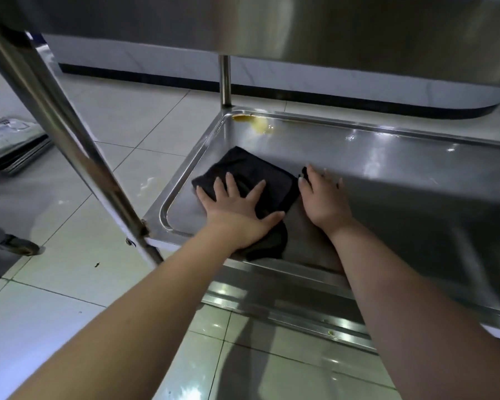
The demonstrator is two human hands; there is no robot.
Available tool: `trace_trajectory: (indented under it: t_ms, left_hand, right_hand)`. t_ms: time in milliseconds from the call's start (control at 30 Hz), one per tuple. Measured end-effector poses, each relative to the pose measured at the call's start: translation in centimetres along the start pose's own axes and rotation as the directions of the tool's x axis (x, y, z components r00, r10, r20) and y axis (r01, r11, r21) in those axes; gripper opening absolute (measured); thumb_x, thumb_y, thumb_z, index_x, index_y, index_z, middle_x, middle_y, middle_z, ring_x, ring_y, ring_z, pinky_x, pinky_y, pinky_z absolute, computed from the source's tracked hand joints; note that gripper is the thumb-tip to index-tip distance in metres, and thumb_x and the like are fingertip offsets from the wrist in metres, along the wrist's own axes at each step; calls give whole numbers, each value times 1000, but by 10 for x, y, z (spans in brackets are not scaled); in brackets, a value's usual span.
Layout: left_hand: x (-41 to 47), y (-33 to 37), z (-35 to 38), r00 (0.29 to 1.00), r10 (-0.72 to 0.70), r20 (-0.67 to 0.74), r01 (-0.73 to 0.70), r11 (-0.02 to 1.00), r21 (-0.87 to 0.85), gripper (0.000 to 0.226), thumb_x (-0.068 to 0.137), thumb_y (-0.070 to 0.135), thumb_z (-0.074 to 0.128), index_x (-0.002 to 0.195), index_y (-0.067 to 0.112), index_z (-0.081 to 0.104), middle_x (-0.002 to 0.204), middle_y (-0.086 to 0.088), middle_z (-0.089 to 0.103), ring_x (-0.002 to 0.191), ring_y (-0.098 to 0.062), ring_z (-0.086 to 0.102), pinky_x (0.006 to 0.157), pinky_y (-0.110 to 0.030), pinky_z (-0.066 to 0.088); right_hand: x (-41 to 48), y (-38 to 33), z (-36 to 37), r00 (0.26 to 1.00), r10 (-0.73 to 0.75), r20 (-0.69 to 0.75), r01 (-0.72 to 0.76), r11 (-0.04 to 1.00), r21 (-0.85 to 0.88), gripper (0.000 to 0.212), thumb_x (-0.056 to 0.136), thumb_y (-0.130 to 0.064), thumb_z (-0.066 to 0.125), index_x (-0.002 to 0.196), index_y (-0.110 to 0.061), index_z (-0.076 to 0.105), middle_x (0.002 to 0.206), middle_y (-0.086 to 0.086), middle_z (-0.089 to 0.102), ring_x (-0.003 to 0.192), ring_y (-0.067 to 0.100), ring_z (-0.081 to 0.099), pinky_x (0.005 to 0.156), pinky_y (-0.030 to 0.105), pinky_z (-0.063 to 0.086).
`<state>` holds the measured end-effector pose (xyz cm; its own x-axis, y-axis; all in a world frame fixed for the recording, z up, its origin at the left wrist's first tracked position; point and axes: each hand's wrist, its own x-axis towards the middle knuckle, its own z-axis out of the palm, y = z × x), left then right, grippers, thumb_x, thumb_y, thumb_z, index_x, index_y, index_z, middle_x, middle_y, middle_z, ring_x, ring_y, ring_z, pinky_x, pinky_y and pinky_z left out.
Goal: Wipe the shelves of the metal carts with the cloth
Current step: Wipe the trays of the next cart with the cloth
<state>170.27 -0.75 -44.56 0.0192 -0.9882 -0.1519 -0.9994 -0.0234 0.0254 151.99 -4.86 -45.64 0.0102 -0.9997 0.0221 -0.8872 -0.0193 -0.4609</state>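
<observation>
Lower shelf [387, 168] of a metal cart, seen from its near side. A folded black cloth [251, 168] lies at the shelf's left end, its long axis running from the near rim back towards the far left corner, where a yellow stain [257, 122] sits. The left hand [237, 209] presses flat on the cloth, fingers spread. The right hand [324, 203] lies flat on bare steel just beside it, fingers straight, tips touching the cloth's right edge. An upper shelf [329, 24] hangs overhead. The pale tiled floor [98, 116] carries a stack of trays [9, 142] at left; a dark baseboard [156, 77] runs behind.
</observation>
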Motion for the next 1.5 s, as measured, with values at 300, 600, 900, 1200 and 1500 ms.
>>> trace_trajectory:
  t_ms: [300,600,900,1200,1500]
  left_hand:
    - [-22,-15,-44,991,-126,-50,107,952,-286,47,103,37,33,150,40,25,139,-2,52,132,-27,42,116,-60,11]
    - [11,-31,-48,995,17,-99,-29,992,-122,33,95,55,48,117,34,61,117,3,60,114,-24,53,100,-44,27]
    - [33,-43,-45,998,17,-54,-44,841,-539,24,83,35,75,103,35,61,98,12,62,107,-16,59,105,-41,36]
    - [37,-64,-85,959,98,-266,-278,503,-818,23,91,18,68,83,39,63,84,11,65,79,-11,61,70,-19,47]
    - [75,-61,-81,904,-170,-391,-318,342,-884,21,86,11,70,87,32,70,83,10,68,76,-9,63,67,-15,49]
  right_hand:
    - [-40,-18,-20,974,-128,-185,167,963,211,24,88,-30,68,109,-18,66,112,-2,60,111,22,53,91,35,44]
    - [-53,-51,-19,997,-59,59,57,998,32,37,80,-52,72,108,-29,67,110,0,59,107,23,53,93,37,47]
    - [-44,-62,-7,987,105,123,-133,958,252,26,85,-44,71,107,-32,63,101,-8,63,111,23,56,100,42,45]
    - [-43,-55,-34,970,47,240,-174,822,542,27,75,-45,80,91,-27,69,90,-10,71,84,10,66,75,28,54]
    - [7,-45,-60,975,121,-188,38,739,672,18,78,-8,79,79,-21,68,78,-2,69,74,13,65,72,26,53]
